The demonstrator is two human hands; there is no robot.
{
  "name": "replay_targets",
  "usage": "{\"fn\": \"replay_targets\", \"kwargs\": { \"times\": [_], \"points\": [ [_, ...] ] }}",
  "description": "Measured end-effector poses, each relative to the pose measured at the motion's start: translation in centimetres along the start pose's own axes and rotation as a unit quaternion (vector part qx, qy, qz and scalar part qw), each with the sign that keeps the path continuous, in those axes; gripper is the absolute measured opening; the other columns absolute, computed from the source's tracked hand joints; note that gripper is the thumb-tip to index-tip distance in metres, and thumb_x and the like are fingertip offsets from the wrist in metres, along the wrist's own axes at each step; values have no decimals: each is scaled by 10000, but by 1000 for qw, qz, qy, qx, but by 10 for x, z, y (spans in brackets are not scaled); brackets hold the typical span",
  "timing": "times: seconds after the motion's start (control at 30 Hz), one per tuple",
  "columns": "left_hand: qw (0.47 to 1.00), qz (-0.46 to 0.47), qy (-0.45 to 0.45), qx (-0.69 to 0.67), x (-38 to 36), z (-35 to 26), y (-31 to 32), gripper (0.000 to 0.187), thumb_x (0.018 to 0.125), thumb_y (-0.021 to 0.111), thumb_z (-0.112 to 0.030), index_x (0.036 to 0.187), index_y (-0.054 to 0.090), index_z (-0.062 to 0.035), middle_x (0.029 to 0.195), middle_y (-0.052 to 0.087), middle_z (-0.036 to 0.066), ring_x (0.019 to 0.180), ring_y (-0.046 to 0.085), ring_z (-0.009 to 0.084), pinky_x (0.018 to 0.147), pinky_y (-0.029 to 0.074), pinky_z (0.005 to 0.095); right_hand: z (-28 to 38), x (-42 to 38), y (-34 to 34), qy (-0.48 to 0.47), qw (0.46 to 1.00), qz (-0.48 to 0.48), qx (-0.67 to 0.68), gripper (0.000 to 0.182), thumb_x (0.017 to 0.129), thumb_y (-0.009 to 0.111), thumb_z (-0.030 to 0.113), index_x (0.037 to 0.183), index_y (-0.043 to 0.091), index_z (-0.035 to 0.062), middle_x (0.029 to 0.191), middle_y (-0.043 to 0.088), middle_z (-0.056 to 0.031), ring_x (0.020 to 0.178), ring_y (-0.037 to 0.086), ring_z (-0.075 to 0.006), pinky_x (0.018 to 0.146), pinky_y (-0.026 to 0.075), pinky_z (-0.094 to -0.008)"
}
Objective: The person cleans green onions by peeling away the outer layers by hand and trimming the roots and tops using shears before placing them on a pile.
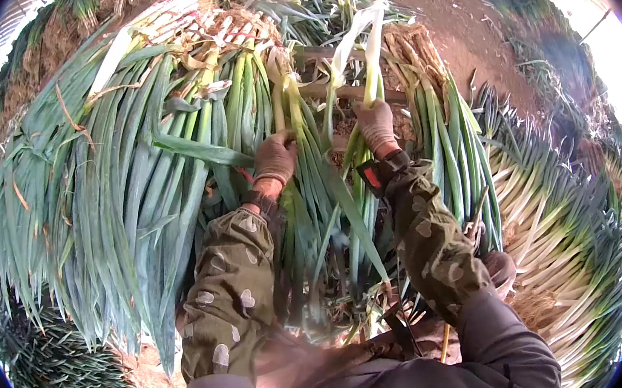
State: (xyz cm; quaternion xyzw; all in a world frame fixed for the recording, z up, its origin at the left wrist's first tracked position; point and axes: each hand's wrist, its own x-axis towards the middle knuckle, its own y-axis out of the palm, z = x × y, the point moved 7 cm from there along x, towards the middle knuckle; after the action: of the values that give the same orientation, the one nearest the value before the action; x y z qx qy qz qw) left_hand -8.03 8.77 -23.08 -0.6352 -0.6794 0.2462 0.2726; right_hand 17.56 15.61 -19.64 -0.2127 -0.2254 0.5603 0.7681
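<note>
My right hand (377,123), in a striped knit glove, is closed around a long green onion (373,55) with its pale stalk upward and green leaves hanging below. A second peeled white stalk (343,56) stands just left of it. My left hand (275,157), gloved too, has its fingers curled around a green onion with a browner, unpeeled stalk (279,95). To the left lies a big heap of green onions (133,159), leaves hanging toward me. On the right, a smaller bunch with dry brown outer skins (432,83) sits near my right hand.
A wooden bar (350,93) runs behind my hands, under the onions. Peeled white onions (551,244) are piled at my right. Dark green onion tops (72,370) fill the lower left. Bare soil (460,27) shows at the back right.
</note>
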Motion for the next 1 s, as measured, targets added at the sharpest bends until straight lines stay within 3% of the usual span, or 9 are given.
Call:
{"fn": "replay_targets", "kwargs": {
  "times": [0.03, 0.13, 0.33, 0.37, 0.47, 0.6, 0.67, 0.73, 1.0],
  "points": [
    [999, 1, -14, 37, 5, 2, 0, 318, 872, 691, -264, 1157, 708, -125, 1056, 740, 159, 1011, 693, 375, 878, 547, 468, -4, 4, 2, -11, 998, 21, -58, 439, 839, 683, 344, 942, 697, -83, 771, 698, -270, 777, 734, -394, 692, 557, -449],
    [993, 35, -56, 102, 22, -2, 17, 390, 859, 724, -299, 1183, 687, -85, 1083, 730, 186, 1020, 691, 389, 889, 549, 475, -21, -16, 19, -27, 981, 190, 7, 476, 896, 697, 421, 903, 735, -54, 691, 685, -187, 683, 712, -265, 636, 540, -388],
    [975, 64, -179, 112, 52, 14, 47, 564, 802, 817, -372, 1189, 654, 3, 1079, 712, 256, 1028, 693, 397, 902, 554, 483, -31, -90, 13, 79, 972, 198, 98, 430, 927, 732, 390, 856, 685, -31, 695, 621, -15, 640, 540, -109, 573, 457, -332],
    [973, 39, -197, 116, 57, 21, 49, 396, 854, 777, -338, 1081, 711, -21, 1024, 721, 255, 988, 706, 415, 834, 568, 495, -35, -95, 8, 102, 969, 195, 112, 424, 929, 730, 390, 862, 676, -25, 704, 605, -6, 644, 530, -108, 576, 454, -326],
    [972, 109, -172, 117, 40, -16, 25, 427, 833, 808, -367, 1073, 722, -25, 1001, 733, 234, 975, 717, 396, 808, 573, 487, -48, -100, -6, 158, 948, 181, 208, 370, 922, 745, 338, 917, 649, -20, 754, 610, -6, 667, 537, -97, 583, 456, -296],
    [980, 170, -96, 46, -5, -48, 41, 569, 730, 858, -512, 1021, 718, -43, 917, 732, 193, 857, 714, 353, 791, 538, 445, -13, -102, -39, 109, 947, 156, 261, 324, 895, 774, 267, 985, 643, -16, 783, 649, -25, 637, 587, -112, 585, 496, -278],
    [992, 117, -25, 29, -31, -71, 53, 550, 722, 864, -506, 993, 718, -50, 889, 728, 171, 848, 712, 333, 780, 534, 432, -18, -103, -34, 82, 953, 157, 246, 355, 863, 789, 244, 992, 646, -53, 802, 661, -43, 695, 605, -118, 605, 506, -305],
    [990, 127, -54, -19, -52, -89, 57, 517, 724, 859, -491, 939, 695, -50, 871, 726, 165, 848, 711, 332, 764, 537, 436, -28, -104, -40, 98, 974, 132, 154, 390, 802, 822, 248, 982, 667, -62, 814, 687, -64, 705, 623, -127, 628, 514, -304],
    [993, 74, 44, 75, -140, -148, 48, 341, 853, 743, -343, 981, 597, -63, 788, 700, 185, 758, 692, 431, 681, 520, 540, -37, -153, -59, 163, 930, 163, 288, 249, 861, 771, 166, 1004, 692, -22, 828, 698, -32, 701, 638, -122, 652, 524, -297]
  ]
}}
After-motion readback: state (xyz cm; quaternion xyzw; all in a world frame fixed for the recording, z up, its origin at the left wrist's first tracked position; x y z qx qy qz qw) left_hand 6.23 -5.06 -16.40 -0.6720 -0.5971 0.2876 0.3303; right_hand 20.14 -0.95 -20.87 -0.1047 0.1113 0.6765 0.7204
